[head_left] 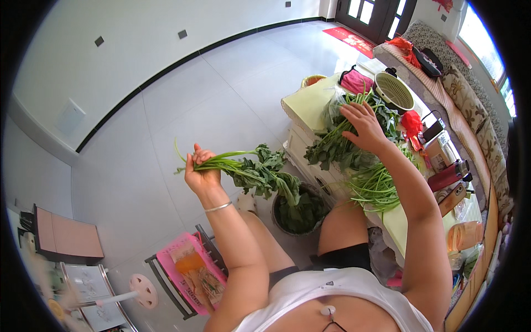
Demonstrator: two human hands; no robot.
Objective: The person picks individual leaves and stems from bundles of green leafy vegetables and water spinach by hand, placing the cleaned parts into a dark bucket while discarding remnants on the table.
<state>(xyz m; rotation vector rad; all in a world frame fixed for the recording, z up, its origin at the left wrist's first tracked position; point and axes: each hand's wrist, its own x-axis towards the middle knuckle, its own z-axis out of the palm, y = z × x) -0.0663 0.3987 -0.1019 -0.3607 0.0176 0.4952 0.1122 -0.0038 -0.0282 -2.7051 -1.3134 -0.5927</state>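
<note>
1. Left hand [202, 169]: fingers are curling closed around a bunch of long, pale-green stalks with dark-green, limp leaves [257, 170]. The hand is gripping the bare stalk end; stalk tips are poking out past the fist on its left.
2. Bunch, position: it is extending to the right from the left hand, well short of the right hand, its leafy end sagging down over the bucket.
3. Round, dark bucket [277, 219]: it is standing on the floor between the person's legs and is holding loose dark-green leaves [301, 214]. Whether the bunch's lowest leaves are touching these, I cannot tell.
4. Loose pile of thin, bright-green bare stems [377, 189]: it is lying on the near part of the pale yellow-green table [307, 104], below the right hand in view.
5. Right hand [362, 123]: it is reaching over the table with fingers extended and slightly parted, gripping nothing visible. Contact with the greens beneath is remaining unclear.
6. Heap of dark leafy greens with stalks [332, 145]: it is lying under and around the right hand.
7. Oval, pale-green slotted plastic basket [394, 91]: it is sitting just beyond the heap, near a pink cloth [355, 82].
</note>
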